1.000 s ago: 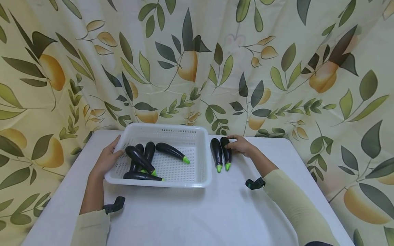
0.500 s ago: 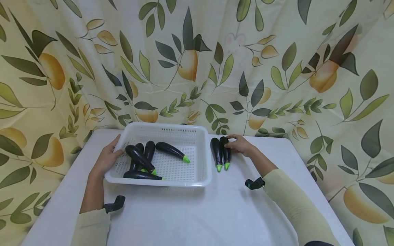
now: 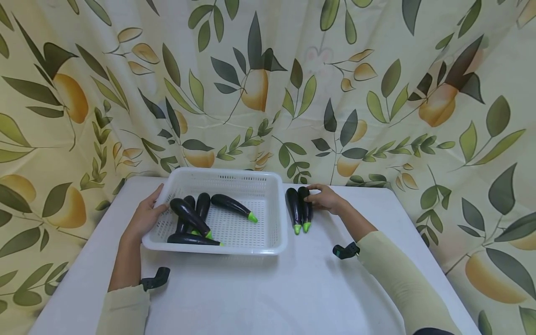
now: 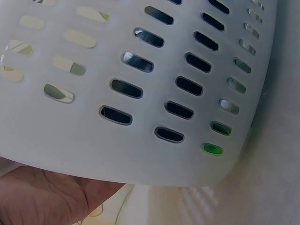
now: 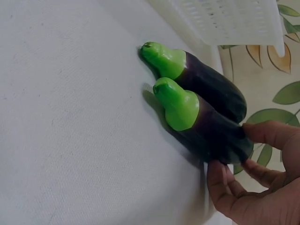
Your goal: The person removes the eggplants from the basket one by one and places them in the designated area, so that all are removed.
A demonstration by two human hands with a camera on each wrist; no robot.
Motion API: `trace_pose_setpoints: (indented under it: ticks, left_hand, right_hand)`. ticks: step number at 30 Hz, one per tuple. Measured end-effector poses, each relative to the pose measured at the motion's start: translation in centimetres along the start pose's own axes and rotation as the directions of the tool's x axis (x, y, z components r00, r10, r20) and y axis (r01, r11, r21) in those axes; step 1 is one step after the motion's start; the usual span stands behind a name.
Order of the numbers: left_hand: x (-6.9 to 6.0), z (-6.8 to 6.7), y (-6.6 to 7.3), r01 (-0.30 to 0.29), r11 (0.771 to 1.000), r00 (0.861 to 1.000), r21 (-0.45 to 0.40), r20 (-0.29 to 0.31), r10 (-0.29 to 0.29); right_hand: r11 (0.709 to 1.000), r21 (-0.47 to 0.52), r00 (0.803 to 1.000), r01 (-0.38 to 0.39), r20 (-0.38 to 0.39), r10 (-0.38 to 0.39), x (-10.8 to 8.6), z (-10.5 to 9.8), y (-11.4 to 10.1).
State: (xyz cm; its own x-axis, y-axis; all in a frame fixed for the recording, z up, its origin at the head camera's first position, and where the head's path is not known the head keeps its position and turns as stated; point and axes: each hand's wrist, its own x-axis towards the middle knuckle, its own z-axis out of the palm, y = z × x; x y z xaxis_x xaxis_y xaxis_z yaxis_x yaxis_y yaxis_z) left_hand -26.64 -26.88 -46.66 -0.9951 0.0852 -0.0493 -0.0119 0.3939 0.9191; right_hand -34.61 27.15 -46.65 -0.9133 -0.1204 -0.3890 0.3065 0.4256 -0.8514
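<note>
A white plastic basket, rectangular with rounded corners and a smooth rolled rim, is set on the white bench, its walls pierced by rounded slots and its base by a fine lattice. Its left side is gripped by the left hand, the thumb laid at the rim; how the other fingers are placed is partly hidden by the wall. Five glossy, club-shaped eggplants, almost black with bright green caps, are held inside, mostly piled toward the left, one being laid apart near the middle. Just right of the basket, the blunt, rounded end of the outer eggplant is pinched between the fingertips of the right hand, its tapered green cap being pointed toward the person. A matching inner eggplant is laid close alongside, between it and the basket. A fine grain is shown by the bench top in the right wrist view. Behind, softly folded curtain fabric is printed with leaves and orange fruit.
</note>
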Motion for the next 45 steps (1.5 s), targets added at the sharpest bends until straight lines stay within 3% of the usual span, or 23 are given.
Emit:
trace_pose_setpoints:
  ticks: [15,23,33,40,45]
  left_hand:
    - [0.0,0.1,0.2,-0.018,1.000,1.000,0.000,-0.007,0.018]
    - [0.1,0.0,0.3,-0.018,1.000,1.000,-0.004,-0.002,0.018]
    - [0.1,0.0,0.2,-0.001,1.000,1.000,0.004,-0.005,0.001]
    - [0.2,0.0,0.0,0.000,1.000,1.000,-0.009,-0.001,0.000]
    - [0.3,0.0,0.0,0.005,1.000,1.000,-0.015,0.001,-0.005]
  right_hand:
    - [1.000,-0.023,1.000,0.000,-0.026,-0.001,0.1,-0.5,0.3]
    - [1.000,-0.015,0.991,0.001,-0.135,-0.003,0.3,-0.9,-0.2]
    - [0.986,0.013,0.966,0.166,-0.203,-0.160,-0.1,-1.1,-0.9]
    - [0.941,-0.099,0.921,0.324,-0.193,-0.338,-1.1,0.0,-2.4]
    - [0.916,-0.070,0.899,0.396,-0.176,-0.402,-1.4,1.2,-3.6]
